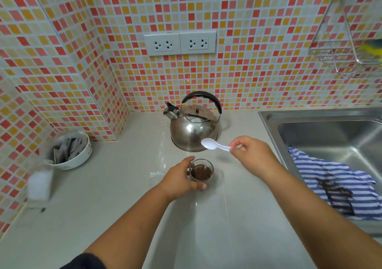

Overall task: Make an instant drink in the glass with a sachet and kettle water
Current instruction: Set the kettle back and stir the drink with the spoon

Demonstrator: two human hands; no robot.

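A small clear glass (201, 170) stands on the grey counter, holding dark brown liquid with powder floating on it. My left hand (179, 178) wraps around its left side, thumb behind the rim and fingers in front. My right hand (251, 155) pinches the handle of a white plastic spoon (215, 144), held in the air above and right of the glass, bowl pointing left. A steel kettle (193, 129) with a black handle sits just behind the glass. A torn sachet strip (157, 174) lies left of my left hand.
A white bowl (81, 161) full of grey sachets sits at the left wall. A blurred white object (40, 185) stands in front of it. The steel sink (322, 132) is at the right, a blue striped cloth (334, 184) draped over its edge. A wire rack (347, 47) hangs above.
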